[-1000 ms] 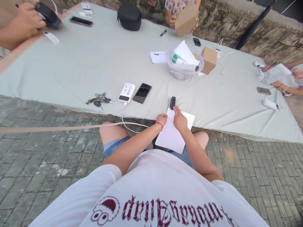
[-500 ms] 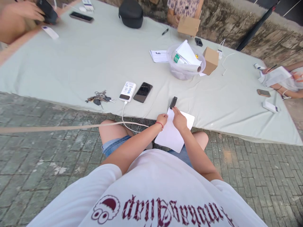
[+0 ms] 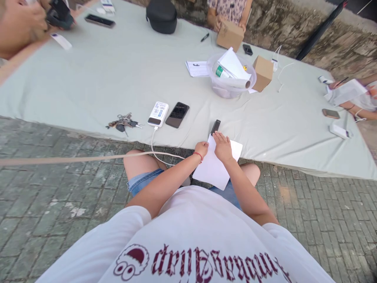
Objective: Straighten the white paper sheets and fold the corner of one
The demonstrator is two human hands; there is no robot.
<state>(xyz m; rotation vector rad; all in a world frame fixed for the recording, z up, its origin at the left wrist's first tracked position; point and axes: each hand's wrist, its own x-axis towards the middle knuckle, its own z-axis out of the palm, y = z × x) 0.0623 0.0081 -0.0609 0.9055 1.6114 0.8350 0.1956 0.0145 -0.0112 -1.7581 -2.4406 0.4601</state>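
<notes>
White paper [image 3: 208, 167] hangs over the table's front edge, its lower part above my lap. At its left edge my left hand [image 3: 201, 149], with a red string on the wrist, is closed with the paper pinched in it. My right hand [image 3: 223, 147] lies flat over the paper's upper part, fingers stretched out. Its fingertips reach the near end of a black stapler [image 3: 216, 125], which sits at the paper's top left corner. Whether the fingers press on the stapler or only rest beside it, I cannot tell.
Left of the stapler lie a phone [image 3: 177, 114], a white power bank [image 3: 158, 114] with a cable, and keys [image 3: 124, 122]. Farther back stand a plastic basin [image 3: 226, 91] of papers and a cardboard box [image 3: 263, 73]. Another person holds a box [image 3: 229, 36]; others sit at both sides.
My right hand's fingers have spread and flattened over the stapler's near end. My left hand stays on the paper. Across the table, the other person's box has tilted and come lower.
</notes>
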